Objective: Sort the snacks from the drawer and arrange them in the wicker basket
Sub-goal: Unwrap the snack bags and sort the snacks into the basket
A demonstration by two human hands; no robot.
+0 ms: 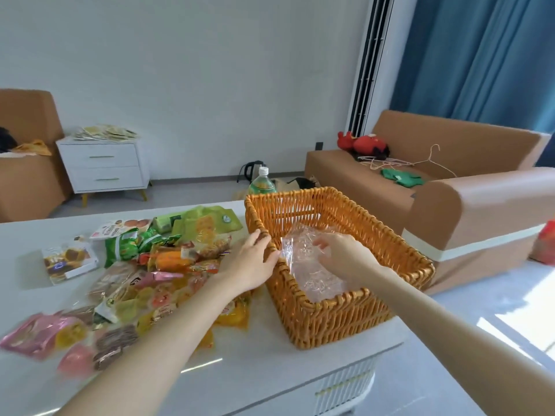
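The left hand (252, 261) grips the wicker basket (345, 322) by its left rim. The right hand (342, 253) pinches a clear packet (312, 274) inside it. The basket's long axis runs away from the person.

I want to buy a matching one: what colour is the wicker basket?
The wicker basket is warm orange-brown, woven throughout; seen best in the head view.

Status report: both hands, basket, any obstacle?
Left hand holds wicker basket rim. Right hand holds clear plastic inside. Snacks piled on table, none in basket. Plastic covers basket floor.
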